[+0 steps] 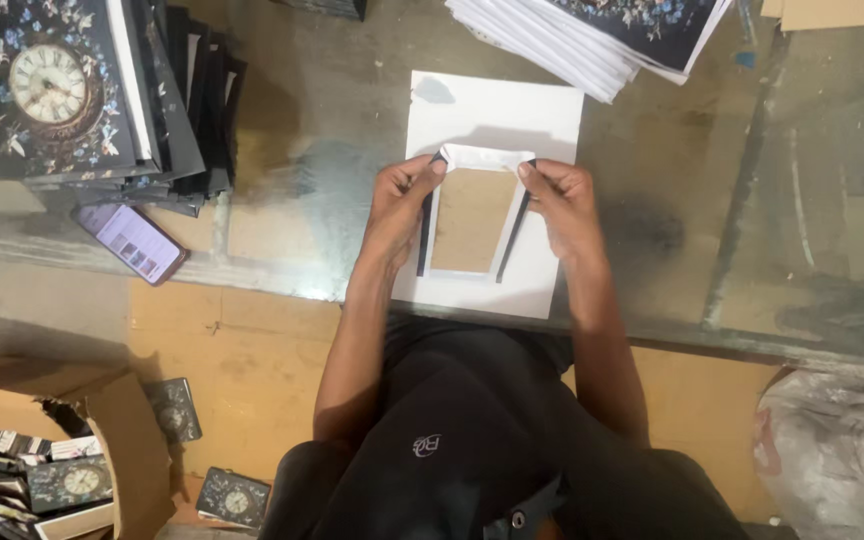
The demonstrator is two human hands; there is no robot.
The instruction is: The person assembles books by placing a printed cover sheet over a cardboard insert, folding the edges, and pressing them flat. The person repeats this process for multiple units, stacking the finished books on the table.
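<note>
A small brown cardboard panel (470,220) lies on a white sheet (492,110) on the glass tabletop. White paper flaps with dark printed edges are folded up around it. My left hand (398,205) pinches the top-left corner of the folded paper. At the top-right corner, my right hand (562,205) presses the flap down with its fingertips. Both hands rest along the panel's sides.
A stack of dark floral covers with a clock picture (62,90) sits at the far left, a phone (132,242) beside it. More printed sheets (602,35) lie at the top. A cardboard box (52,450) of finished pieces stands on the floor at left, a bag (837,450) at right.
</note>
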